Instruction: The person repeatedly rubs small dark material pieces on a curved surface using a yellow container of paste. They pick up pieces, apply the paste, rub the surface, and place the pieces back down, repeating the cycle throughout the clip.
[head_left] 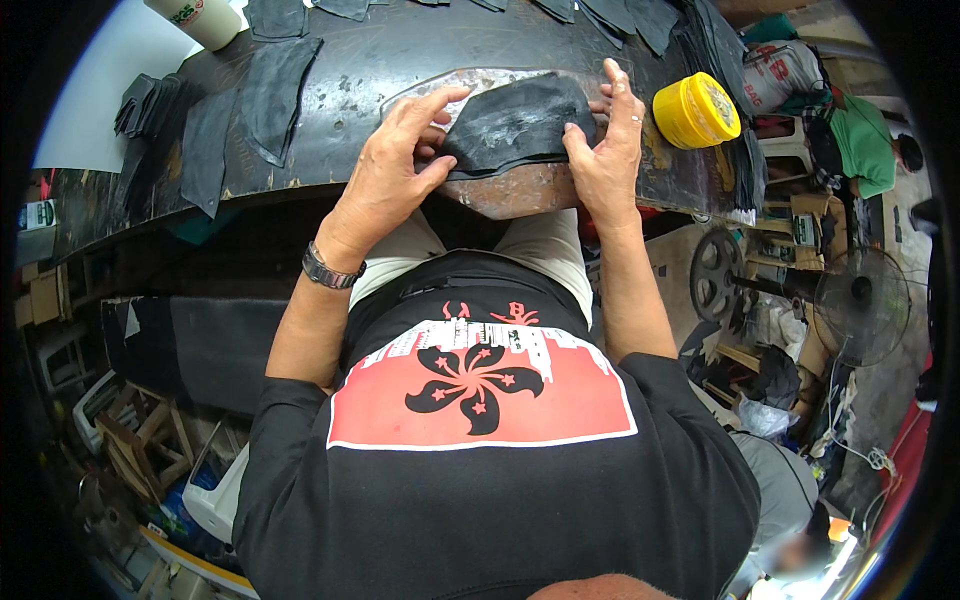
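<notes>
A black leather-like piece (520, 122), with pale smears on its surface, lies on a worn, brownish slab (515, 192) that juts over the table's near edge. My left hand (405, 145) grips the piece at its left end, the thumb by the near left corner and the other fingers bent. At the opposite end my right hand (608, 150) has its thumb on the piece, while the index finger points up and away. Part of the right fingers is hidden behind the edge. Beside the right hand stands a yellow tub (697, 110) with residue on its lid.
Several black cut pieces (280, 100) lie on the dark table (350, 60), with a stack (150, 105) at left and more at right (705, 60). A cream container (200, 20) stands far left. A fan (860, 305) and a person in green (865, 145) are off to the right.
</notes>
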